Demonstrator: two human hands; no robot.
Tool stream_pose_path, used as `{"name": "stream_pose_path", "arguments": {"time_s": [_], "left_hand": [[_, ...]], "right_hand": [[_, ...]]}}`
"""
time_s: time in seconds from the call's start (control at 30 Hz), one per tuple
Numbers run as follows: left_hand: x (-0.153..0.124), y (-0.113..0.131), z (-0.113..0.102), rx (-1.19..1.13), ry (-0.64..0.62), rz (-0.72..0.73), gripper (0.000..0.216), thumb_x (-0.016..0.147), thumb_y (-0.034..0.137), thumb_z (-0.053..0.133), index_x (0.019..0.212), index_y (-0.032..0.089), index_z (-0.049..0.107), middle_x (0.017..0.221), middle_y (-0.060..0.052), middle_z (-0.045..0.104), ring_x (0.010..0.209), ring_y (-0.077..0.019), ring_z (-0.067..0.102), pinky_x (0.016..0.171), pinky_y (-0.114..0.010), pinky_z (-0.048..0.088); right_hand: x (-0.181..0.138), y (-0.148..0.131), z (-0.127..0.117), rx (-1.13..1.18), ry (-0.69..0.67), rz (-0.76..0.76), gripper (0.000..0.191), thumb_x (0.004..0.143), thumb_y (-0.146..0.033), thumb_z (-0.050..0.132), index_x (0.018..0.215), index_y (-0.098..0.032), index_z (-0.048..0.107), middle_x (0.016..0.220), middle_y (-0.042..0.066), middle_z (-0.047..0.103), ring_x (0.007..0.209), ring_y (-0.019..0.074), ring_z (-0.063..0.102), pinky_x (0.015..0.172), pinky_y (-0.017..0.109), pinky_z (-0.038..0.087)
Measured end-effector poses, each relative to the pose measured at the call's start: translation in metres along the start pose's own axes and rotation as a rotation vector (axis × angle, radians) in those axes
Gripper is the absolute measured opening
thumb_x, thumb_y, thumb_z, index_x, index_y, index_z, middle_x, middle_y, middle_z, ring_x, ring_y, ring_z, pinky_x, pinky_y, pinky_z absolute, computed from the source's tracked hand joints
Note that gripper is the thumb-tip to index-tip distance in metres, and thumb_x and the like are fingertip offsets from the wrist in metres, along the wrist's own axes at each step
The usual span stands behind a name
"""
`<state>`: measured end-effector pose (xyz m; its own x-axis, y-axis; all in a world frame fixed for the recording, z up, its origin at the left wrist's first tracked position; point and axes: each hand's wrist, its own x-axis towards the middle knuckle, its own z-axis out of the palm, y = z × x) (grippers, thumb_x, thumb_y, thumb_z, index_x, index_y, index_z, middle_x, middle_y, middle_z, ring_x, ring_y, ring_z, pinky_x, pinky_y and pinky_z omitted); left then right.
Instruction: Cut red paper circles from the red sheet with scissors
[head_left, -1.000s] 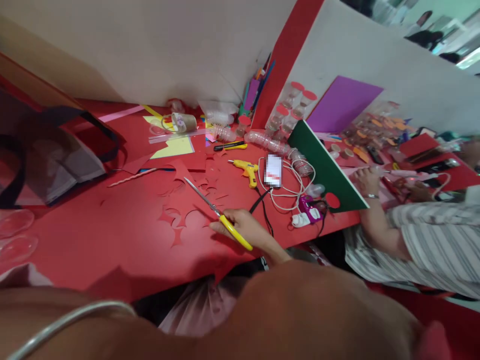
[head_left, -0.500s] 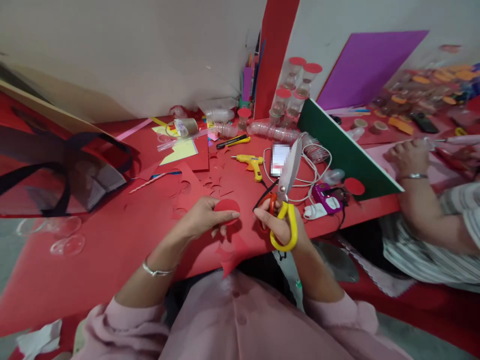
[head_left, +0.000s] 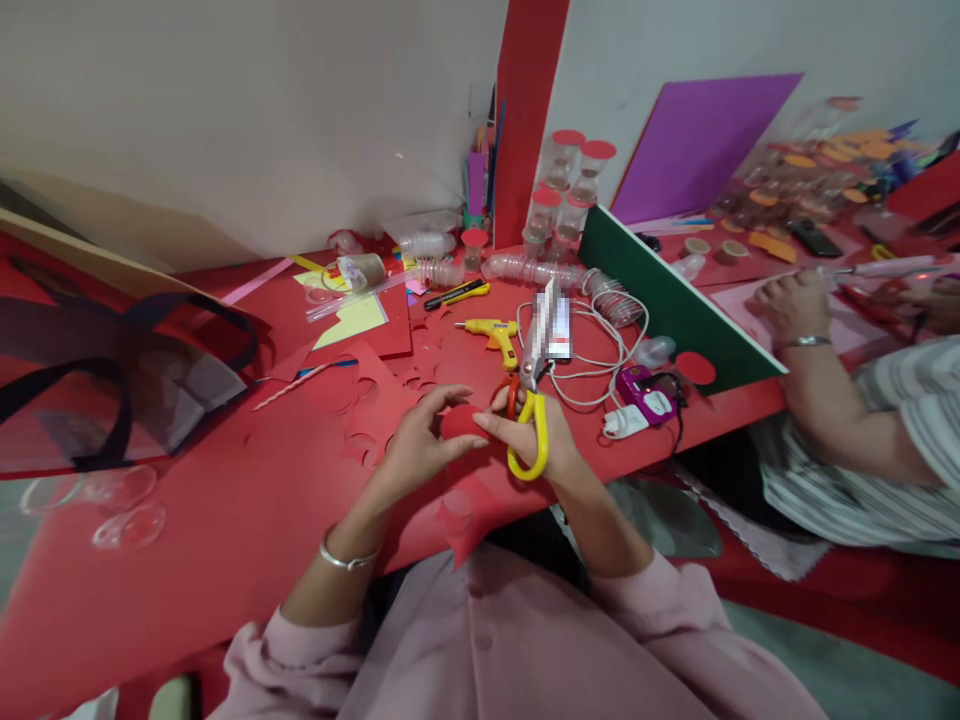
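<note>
My left hand (head_left: pixel 420 445) pinches a small red paper circle (head_left: pixel 460 422) just above the red table (head_left: pixel 225 500). My right hand (head_left: pixel 536 440) is closed through the handles of yellow-and-orange scissors (head_left: pixel 531 400), whose blades point up and away. The fingertips of both hands meet at the circle. Beneath them lies red paper with cut-out holes (head_left: pixel 375 420).
A yellow glue gun (head_left: pixel 491 333), white cables (head_left: pixel 600 350), a purple device (head_left: pixel 641 385), clear jars with red lids (head_left: pixel 562 190), green board (head_left: pixel 667 300) and purple sheet (head_left: pixel 697 150) lie beyond. A bag (head_left: pixel 112 370) sits left. Another person's arm (head_left: pixel 825 370) works at right.
My left hand came into view holding the red circle. My right hand lifted the scissors off the table, swung the blades upright and moved left to meet the circle.
</note>
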<state>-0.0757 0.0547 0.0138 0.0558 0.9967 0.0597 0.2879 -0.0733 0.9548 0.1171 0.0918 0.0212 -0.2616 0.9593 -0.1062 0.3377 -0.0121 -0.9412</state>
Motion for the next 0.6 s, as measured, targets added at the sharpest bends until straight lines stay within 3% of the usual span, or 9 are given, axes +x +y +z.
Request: {"name": "stream_pose_path", "arguments": {"time_s": [0.07, 0.17, 0.27, 0.33, 0.43, 0.6], "left_hand": [[-0.002, -0.003, 0.0, 0.006, -0.058, 0.071, 0.052, 0.078, 0.04, 0.087, 0.124, 0.022, 0.072, 0.128, -0.011, 0.075, 0.117, -0.0261, 0.07, 0.105, -0.039, 0.053], [-0.006, -0.008, -0.001, 0.004, -0.059, 0.029, 0.044, 0.085, 0.043, 0.08, 0.123, 0.021, 0.074, 0.122, -0.011, 0.077, 0.111, -0.0269, 0.072, 0.103, -0.04, 0.055], [-0.01, -0.01, -0.002, 0.002, 0.055, -0.028, 0.047, 0.084, 0.044, 0.08, 0.124, 0.02, 0.074, 0.112, -0.011, 0.079, 0.1, -0.0256, 0.073, 0.091, -0.037, 0.059], [-0.011, -0.009, -0.001, -0.029, 0.108, -0.077, 0.05, 0.083, 0.045, 0.081, 0.125, 0.02, 0.073, 0.097, -0.007, 0.078, 0.081, -0.0204, 0.071, 0.076, -0.032, 0.059], [-0.011, -0.008, 0.004, -0.242, 0.19, -0.161, 0.052, 0.079, 0.045, 0.084, 0.123, 0.022, 0.072, 0.084, -0.001, 0.073, 0.056, -0.0116, 0.061, 0.055, -0.025, 0.054], [-0.01, -0.012, 0.021, -0.661, 0.253, -0.242, 0.033, 0.078, 0.046, 0.085, 0.09, 0.017, 0.074, 0.058, 0.003, 0.063, 0.042, -0.0074, 0.051, 0.041, -0.018, 0.04]], "right_hand": [[0.001, -0.001, 0.001, 0.001, -0.003, -0.017, 0.032, 0.075, -0.047, 0.078, 0.078, -0.02, 0.062, 0.072, 0.002, 0.067, 0.066, 0.0172, 0.059, 0.067, 0.032, 0.047], [0.001, -0.002, 0.005, 0.037, 0.005, -0.045, 0.032, 0.074, -0.046, 0.079, 0.077, -0.02, 0.061, 0.069, 0.001, 0.065, 0.065, 0.017, 0.058, 0.064, 0.031, 0.046], [0.001, -0.001, 0.012, 0.139, 0.065, -0.026, 0.036, 0.071, -0.047, 0.082, 0.075, -0.021, 0.058, 0.068, -0.001, 0.061, 0.062, 0.0159, 0.056, 0.063, 0.03, 0.047], [0.003, 0.002, 0.018, 0.238, 0.097, -0.004, 0.039, 0.069, -0.049, 0.084, 0.075, -0.021, 0.056, 0.066, -0.002, 0.058, 0.058, 0.015, 0.055, 0.06, 0.03, 0.048], [0.005, 0.007, 0.028, 0.326, 0.139, -0.007, 0.041, 0.071, -0.05, 0.085, 0.076, -0.021, 0.056, 0.065, -0.003, 0.058, 0.055, 0.0147, 0.056, 0.057, 0.029, 0.048], [0.009, 0.006, 0.039, 0.335, 0.197, -0.053, 0.036, 0.077, -0.048, 0.082, 0.076, -0.021, 0.058, 0.071, -0.001, 0.063, 0.058, 0.0146, 0.059, 0.059, 0.028, 0.05]]}}
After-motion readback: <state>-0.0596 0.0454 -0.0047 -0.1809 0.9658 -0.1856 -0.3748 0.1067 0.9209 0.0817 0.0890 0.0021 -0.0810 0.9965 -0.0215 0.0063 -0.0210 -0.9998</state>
